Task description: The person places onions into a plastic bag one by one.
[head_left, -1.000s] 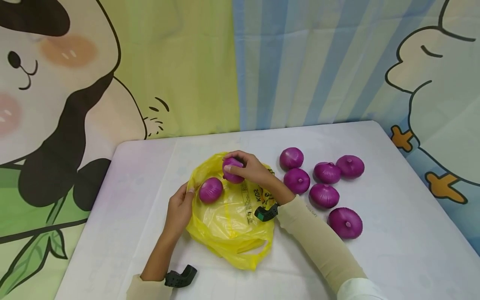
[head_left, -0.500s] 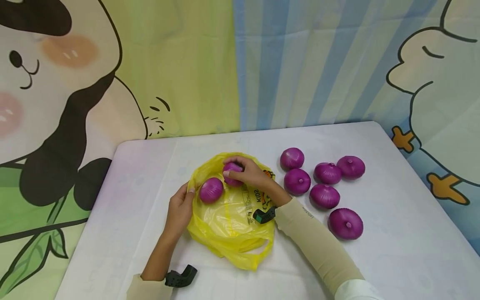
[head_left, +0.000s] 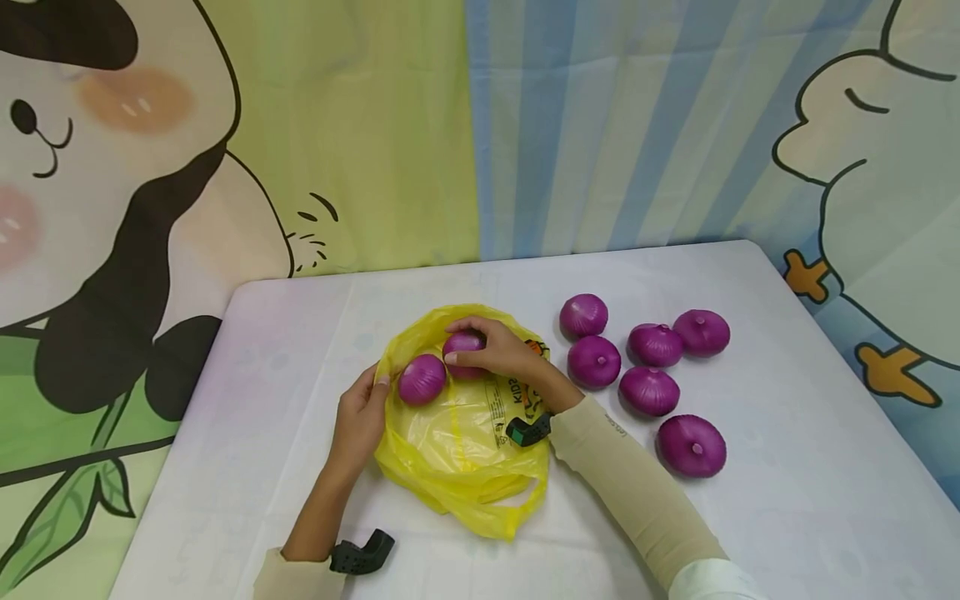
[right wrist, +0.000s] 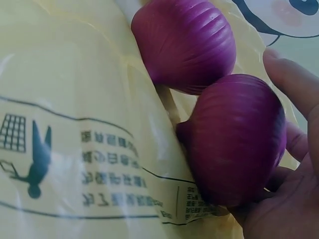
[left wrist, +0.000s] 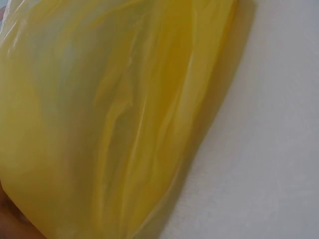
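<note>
A yellow plastic bag (head_left: 442, 433) lies spread on the white table with its mouth wide. At its left rim my left hand (head_left: 362, 417) pinches the plastic between thumb and fingers; in the left wrist view the bag (left wrist: 114, 119) covers most of that hand. Inside the bag sits one purple onion (head_left: 422, 380). Touching it is a second onion (right wrist: 237, 139), around which my right hand (head_left: 498, 346) stands. In the right wrist view one finger (right wrist: 291, 77) is spread off this onion, while the others lie close along its side.
Several more purple onions, including a big one (head_left: 691, 447) at the front, lie on the table (head_left: 810, 467) to the right of the bag. Behind the table hangs a printed cloth (head_left: 390, 125) with cartoon animals.
The onion at my right hand has sunk a little lower into the bag, beside the first one, and the right hand has dropped slightly. My left hand has stayed at the rim.
</note>
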`<state>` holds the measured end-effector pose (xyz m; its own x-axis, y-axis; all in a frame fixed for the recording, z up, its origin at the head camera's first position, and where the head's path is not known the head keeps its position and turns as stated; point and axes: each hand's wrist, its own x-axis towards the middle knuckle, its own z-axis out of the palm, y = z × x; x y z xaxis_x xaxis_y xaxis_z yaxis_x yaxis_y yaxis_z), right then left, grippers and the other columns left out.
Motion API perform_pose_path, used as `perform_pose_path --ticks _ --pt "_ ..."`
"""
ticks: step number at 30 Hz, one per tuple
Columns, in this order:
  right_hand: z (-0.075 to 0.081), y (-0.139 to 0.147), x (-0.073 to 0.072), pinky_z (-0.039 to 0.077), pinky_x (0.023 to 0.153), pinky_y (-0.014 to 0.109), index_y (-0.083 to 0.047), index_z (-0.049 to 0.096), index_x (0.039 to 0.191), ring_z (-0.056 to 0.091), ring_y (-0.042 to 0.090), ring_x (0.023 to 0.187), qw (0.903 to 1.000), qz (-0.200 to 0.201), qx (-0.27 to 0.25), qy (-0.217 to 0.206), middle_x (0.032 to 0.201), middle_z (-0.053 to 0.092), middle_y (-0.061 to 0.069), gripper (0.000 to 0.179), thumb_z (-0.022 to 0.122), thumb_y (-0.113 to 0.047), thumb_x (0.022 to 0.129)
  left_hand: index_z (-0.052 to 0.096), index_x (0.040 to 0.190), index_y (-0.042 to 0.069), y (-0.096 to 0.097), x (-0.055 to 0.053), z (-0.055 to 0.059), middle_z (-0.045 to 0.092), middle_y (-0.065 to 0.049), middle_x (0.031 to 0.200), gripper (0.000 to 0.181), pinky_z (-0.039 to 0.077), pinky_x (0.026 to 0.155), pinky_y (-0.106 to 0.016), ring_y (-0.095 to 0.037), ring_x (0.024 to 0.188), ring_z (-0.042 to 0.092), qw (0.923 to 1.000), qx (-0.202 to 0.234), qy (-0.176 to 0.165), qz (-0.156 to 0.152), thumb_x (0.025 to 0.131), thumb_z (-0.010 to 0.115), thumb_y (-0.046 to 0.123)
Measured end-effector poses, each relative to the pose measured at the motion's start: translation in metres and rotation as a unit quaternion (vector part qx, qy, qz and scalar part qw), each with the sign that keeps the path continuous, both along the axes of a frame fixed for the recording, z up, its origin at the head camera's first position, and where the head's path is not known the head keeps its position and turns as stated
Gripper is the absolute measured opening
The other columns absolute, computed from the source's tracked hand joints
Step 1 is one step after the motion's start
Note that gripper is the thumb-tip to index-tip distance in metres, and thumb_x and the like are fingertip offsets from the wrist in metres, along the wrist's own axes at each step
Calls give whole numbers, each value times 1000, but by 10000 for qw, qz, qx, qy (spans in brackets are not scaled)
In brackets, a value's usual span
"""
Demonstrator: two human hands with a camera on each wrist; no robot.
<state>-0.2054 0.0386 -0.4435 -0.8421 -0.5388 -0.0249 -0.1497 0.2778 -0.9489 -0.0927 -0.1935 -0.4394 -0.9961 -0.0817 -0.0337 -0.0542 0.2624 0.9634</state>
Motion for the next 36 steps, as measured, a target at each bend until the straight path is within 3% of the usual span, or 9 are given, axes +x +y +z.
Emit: perform_pose_path --ticks 9,17,24,36 --pt "7 5 2 44 100 29 -7 58 130 54 18 115 9993 123 -96 344 127 58 9 52 77 -23 85 49 140 3 0 0 0 53 -11 138 42 39 106 -37 -21 128 46 10000 -69 -69 12 105 41 26" --pt "16 11 5 35 110 41 5 52 132 43 31 131 9964 336 -768 116 133 52 21 50 73 -8 88 49 141 3 -1 1 0 52 -11 139 43 39 106 -37 -22 130 45 9998 -102 -161 17 105 41 25" --pt "28 22 6 29 112 31 3 53 132 45 20 131 9970 216 -725 179 134 53 18 47 70 -12 91 49 140 2 -1 0 1 53 -12 138 42 39 106 -37 -21 129 46 9999 -69 -103 15 105 41 25" --pt "37 52 15 31 111 34 -4 54 133 46 20 130 9974 -49 -705 169 136 53 14 46 69 -17 92 49 141 4 0 0 0 52 -10 139 42 37 108 -35 -20 130 44 9999 21 -131 -14 105 41 25"
